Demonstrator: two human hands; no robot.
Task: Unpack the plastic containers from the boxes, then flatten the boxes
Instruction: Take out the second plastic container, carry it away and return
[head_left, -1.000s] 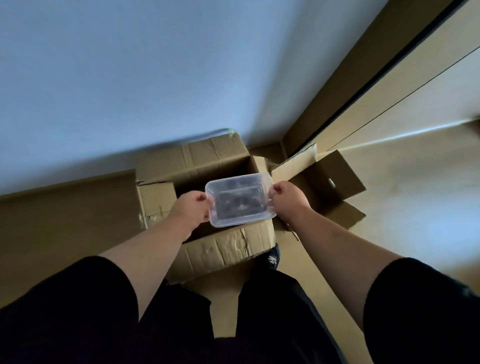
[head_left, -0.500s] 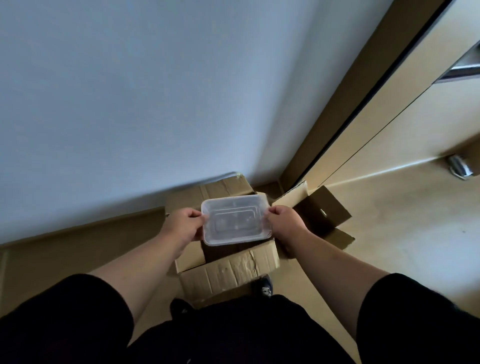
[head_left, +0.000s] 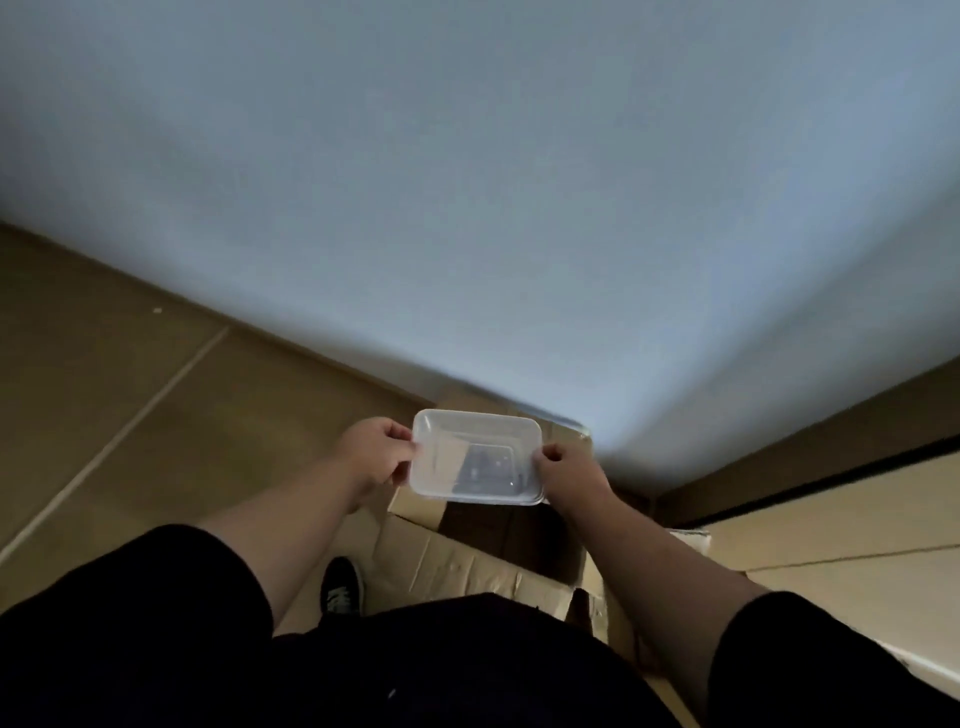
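Note:
A clear rectangular plastic container (head_left: 475, 457) hangs in the air above the open cardboard box (head_left: 467, 564). My left hand (head_left: 376, 454) grips its left short edge and my right hand (head_left: 569, 470) pinches its right short edge. The brown box stands on the floor below my arms, against the wall, with its near flap creased. My body hides the box's lower part, and its inside looks dark.
A pale wall (head_left: 467, 182) fills the upper view. Tan floor (head_left: 130, 415) stretches to the left. A dark wooden door frame (head_left: 831, 457) runs at the right. My black shoe (head_left: 341, 587) stands just left of the box.
The container has come up out of the box with both hands still on its ends. The view has swung left, so the box and door frame now sit further right and lower.

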